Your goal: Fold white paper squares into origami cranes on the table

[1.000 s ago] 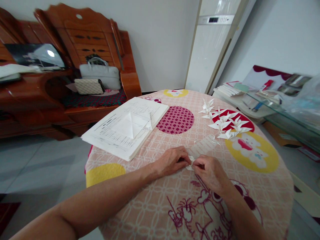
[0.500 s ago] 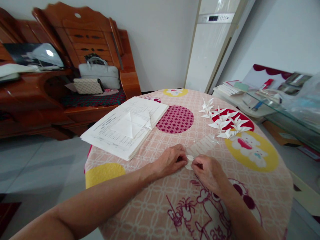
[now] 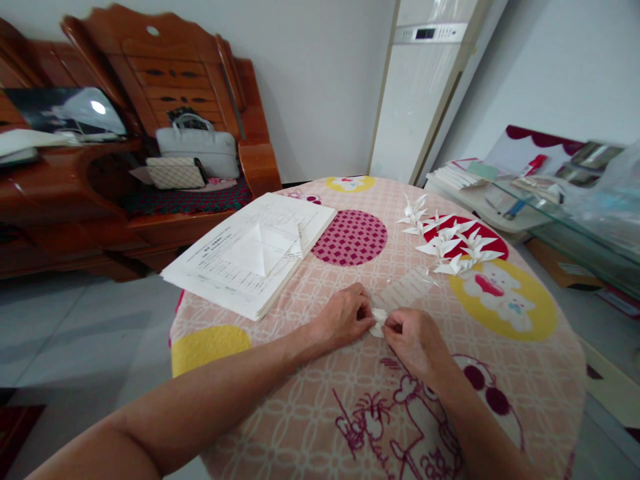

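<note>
Between my hands, just over the tablecloth, is a small piece of folded white paper (image 3: 378,323). My left hand (image 3: 349,312) pinches its left edge, with thumb and fingers closed. From the other side my right hand (image 3: 413,337) grips its right edge, fingertips together. The exact folds are too small to make out. Behind the hands lies a striped translucent strip (image 3: 407,288) with tiny white scraps near its far end. Several white folded paper cranes (image 3: 453,240) stand in a cluster at the table's right rear.
A stack of printed sheets (image 3: 220,267) lies on the left of the round table, with a creased white paper square (image 3: 260,248) on top. A glass-topped side table (image 3: 545,207) with clutter stands at right. A wooden chair (image 3: 175,73) holding bags is behind.
Both hands keep their pinch on the folded paper and have barely shifted. The view has moved very slightly; the cranes and sheets lie as before.
</note>
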The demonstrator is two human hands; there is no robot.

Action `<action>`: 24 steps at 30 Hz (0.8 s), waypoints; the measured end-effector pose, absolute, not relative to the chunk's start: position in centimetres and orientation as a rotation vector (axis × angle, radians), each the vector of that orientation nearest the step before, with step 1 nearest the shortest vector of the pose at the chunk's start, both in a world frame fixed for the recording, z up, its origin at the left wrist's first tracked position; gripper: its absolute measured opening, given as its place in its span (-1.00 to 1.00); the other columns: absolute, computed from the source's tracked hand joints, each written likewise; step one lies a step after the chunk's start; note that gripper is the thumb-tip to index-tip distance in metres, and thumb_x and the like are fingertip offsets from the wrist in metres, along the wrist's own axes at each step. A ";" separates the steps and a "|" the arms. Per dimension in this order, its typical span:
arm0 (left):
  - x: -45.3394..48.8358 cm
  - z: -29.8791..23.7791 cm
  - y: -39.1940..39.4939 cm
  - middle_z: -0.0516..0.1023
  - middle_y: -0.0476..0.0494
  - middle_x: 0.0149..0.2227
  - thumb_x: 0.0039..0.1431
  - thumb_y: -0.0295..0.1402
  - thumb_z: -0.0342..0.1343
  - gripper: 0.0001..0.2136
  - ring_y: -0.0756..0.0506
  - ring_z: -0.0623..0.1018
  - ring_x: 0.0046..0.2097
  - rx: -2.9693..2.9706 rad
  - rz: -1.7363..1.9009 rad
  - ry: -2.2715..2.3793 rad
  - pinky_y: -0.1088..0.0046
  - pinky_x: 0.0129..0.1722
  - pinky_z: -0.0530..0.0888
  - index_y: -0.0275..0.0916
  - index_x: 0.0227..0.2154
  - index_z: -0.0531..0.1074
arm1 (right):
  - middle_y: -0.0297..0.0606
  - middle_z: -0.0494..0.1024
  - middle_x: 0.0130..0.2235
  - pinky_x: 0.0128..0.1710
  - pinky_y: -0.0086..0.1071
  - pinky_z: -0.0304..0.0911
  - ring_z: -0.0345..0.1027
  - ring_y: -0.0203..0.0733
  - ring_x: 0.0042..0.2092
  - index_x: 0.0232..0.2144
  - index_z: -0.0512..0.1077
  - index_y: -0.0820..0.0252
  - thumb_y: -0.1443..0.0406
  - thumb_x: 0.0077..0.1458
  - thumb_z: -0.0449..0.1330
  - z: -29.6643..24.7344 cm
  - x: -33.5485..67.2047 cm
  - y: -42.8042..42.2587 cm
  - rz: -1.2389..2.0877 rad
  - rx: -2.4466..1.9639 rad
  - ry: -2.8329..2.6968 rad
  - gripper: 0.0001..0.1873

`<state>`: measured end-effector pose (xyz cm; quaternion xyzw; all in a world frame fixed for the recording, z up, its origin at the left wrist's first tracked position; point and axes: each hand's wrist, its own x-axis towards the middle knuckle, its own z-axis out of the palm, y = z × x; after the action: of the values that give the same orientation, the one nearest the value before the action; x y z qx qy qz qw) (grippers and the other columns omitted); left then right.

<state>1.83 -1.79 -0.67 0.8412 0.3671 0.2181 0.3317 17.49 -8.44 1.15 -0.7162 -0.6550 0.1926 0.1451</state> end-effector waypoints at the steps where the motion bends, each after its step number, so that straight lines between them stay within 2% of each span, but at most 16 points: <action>1: 1.9 -0.7 -1.8 0.44 -0.08 -0.33 -0.02 -0.52 0.16 -0.93 0.02 0.43 -0.34 2.199 0.567 0.966 0.55 -0.39 0.34 -0.33 -0.56 0.48 | -0.26 0.47 -0.59 -0.49 -0.43 -0.02 0.27 -0.28 -0.51 -0.63 0.46 0.24 0.40 -0.03 0.10 1.1 17.5 -8.4 0.542 -2.062 -1.886 -0.79; 14: 2.5 -0.7 -1.5 0.42 -0.07 -0.38 -0.08 -0.49 0.15 -0.92 -0.01 0.43 -0.35 2.243 0.509 1.056 0.50 -0.39 0.33 -0.30 -0.62 0.42 | -0.25 0.49 -0.59 -0.50 -0.43 0.00 0.29 -0.27 -0.52 -0.62 0.46 0.23 0.41 -0.07 0.12 1.1 17.5 -8.3 0.535 -2.069 -1.842 -0.83; 19: 2.5 -0.9 -1.4 0.42 -0.07 -0.39 -0.08 -0.48 0.15 -0.93 -0.02 0.43 -0.33 2.247 0.515 1.061 0.49 -0.36 0.33 -0.30 -0.61 0.42 | -0.27 0.52 -0.55 -0.46 -0.44 0.07 0.35 -0.24 -0.47 -0.58 0.46 0.21 0.35 -0.03 0.15 0.9 18.0 -8.3 0.645 -1.988 -1.784 -0.85; 24: 2.5 -0.8 -1.5 0.42 -0.06 -0.40 -0.09 -0.49 0.14 -0.92 -0.02 0.43 -0.34 2.247 0.513 1.064 0.49 -0.38 0.32 -0.29 -0.62 0.41 | -0.27 0.51 -0.56 -0.47 -0.43 0.05 0.34 -0.24 -0.48 -0.61 0.45 0.20 0.33 -0.06 0.18 1.0 17.6 -8.3 0.592 -2.038 -1.773 -0.86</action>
<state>2.55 -1.46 -0.83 0.8452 0.4001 0.1929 0.2972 17.60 -8.28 0.96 -0.7241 -0.6297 0.2103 0.1870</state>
